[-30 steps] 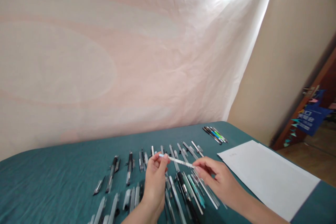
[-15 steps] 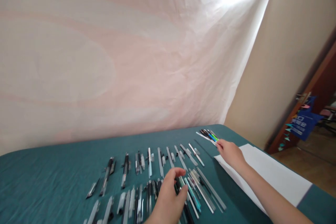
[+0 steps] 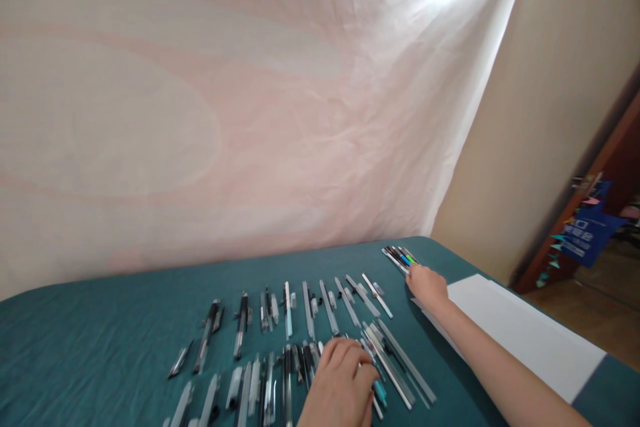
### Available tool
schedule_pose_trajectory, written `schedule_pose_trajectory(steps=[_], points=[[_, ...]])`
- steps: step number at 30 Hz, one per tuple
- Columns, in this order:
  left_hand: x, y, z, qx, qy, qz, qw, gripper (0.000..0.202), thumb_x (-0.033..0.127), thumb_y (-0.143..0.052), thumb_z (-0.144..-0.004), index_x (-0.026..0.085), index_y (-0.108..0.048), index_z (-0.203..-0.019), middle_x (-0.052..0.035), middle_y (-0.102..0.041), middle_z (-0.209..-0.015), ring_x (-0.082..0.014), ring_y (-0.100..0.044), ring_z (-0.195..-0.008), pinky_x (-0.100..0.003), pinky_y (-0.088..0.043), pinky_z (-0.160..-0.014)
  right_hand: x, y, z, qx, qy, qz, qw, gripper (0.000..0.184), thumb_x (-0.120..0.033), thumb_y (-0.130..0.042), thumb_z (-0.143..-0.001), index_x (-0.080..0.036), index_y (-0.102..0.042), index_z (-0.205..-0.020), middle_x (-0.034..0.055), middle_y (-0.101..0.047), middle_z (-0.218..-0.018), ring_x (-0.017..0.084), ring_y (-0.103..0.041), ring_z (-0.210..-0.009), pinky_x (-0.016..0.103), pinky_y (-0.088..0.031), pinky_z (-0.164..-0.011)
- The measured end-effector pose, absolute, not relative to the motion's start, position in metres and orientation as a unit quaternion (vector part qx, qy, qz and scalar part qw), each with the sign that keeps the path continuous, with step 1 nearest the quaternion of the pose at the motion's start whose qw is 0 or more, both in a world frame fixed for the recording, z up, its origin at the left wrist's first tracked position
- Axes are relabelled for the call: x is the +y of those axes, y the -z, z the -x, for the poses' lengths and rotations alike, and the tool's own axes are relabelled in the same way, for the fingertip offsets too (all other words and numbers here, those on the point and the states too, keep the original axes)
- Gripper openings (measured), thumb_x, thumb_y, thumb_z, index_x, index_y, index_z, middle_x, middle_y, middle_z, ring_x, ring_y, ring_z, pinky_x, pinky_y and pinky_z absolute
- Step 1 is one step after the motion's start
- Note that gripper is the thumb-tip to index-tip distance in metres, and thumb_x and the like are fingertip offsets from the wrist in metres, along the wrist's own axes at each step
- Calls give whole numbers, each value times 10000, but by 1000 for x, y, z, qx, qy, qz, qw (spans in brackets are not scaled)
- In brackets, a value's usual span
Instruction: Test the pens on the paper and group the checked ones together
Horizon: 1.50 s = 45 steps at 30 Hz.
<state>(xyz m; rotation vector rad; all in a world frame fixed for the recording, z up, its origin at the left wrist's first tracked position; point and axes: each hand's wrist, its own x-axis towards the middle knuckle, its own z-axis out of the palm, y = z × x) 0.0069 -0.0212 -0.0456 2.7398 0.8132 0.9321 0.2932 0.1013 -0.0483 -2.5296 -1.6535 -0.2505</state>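
Note:
My right hand (image 3: pixel 427 287) is at the far right of the table, fingers closed on the near end of a white pen (image 3: pixel 395 260). This pen lies alongside a small bundle of dark, blue and green pens (image 3: pixel 406 255). My left hand (image 3: pixel 343 377) is palm down over the front row of pens, its fingers curled in. Its fingertips are beside a teal pen (image 3: pixel 380 392), and what they grip, if anything, is hidden. White and clear pens (image 3: pixel 400 373) lie just right of it.
A back row of pen parts and caps (image 3: pixel 309 309) crosses the green tablecloth (image 3: pixel 100 333). More clear pen barrels (image 3: pixel 244 392) are at the front. White paper sheets (image 3: pixel 520 327) lie under my right forearm. A pale curtain (image 3: pixel 250 113) hangs behind; a door (image 3: pixel 600 167) is at right.
My left hand has turned from open to palm down and curled its fingers over the front pens. My right hand has brought the white pen in line beside the bundle.

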Motion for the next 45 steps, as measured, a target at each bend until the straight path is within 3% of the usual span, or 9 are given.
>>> schedule_pose_trajectory(steps=[9,16,21,32,39,45], points=[[-25,36,-5,285,-264,-918,77,156,101,-532,-720,196,-544,-842,-35,-569,-944,-196,-474,-945,-384,-327,-920,78,35,-284,-607,48,786,108,191,-309,-449,-838,-206,-597,-899,83,-667,-860,217,-623,-795,280,-401,-634],[-28,30,-5,281,-248,-922,94,166,97,-474,-751,194,-558,-858,-53,-556,-940,-202,-468,-921,-376,-337,-890,28,33,-247,-707,-55,689,149,246,-354,-435,-829,-192,-570,-702,-10,-621,-619,133,-557,-591,206,-351,-544],[-29,26,-6,285,-238,-922,110,157,117,-455,-776,192,-567,-856,-57,-553,-896,-205,-473,-888,-371,-354,-854,4,35,-234,-728,-89,657,173,252,-350,-442,-819,-185,-546,-660,-7,-583,-592,135,-521,-570,215,-330,-546],[-32,24,-7,316,-203,-917,137,145,138,-450,-802,199,-567,-862,-46,-558,-908,-204,-476,-895,-372,-356,-851,2,42,-233,-725,-150,651,167,115,-301,-517,-782,-193,-531,-818,-16,-596,-636,130,-535,-579,202,-332,-542],[-32,30,-10,319,-209,-914,142,170,123,-432,-810,195,-578,-858,-53,-567,-898,-203,-492,-886,-360,-382,-822,4,47,-235,-710,-111,682,134,204,-318,-506,-777,-182,-540,-629,22,-598,-620,156,-544,-595,225,-299,-542],[-32,30,-10,314,-205,-916,144,183,113,-424,-810,193,-577,-871,-57,-571,-903,-210,-491,-882,-366,-387,-808,3,38,-244,-701,-168,678,146,164,-270,-489,-751,-170,-538,-630,7,-586,-562,135,-521,-534,212,-297,-496]])
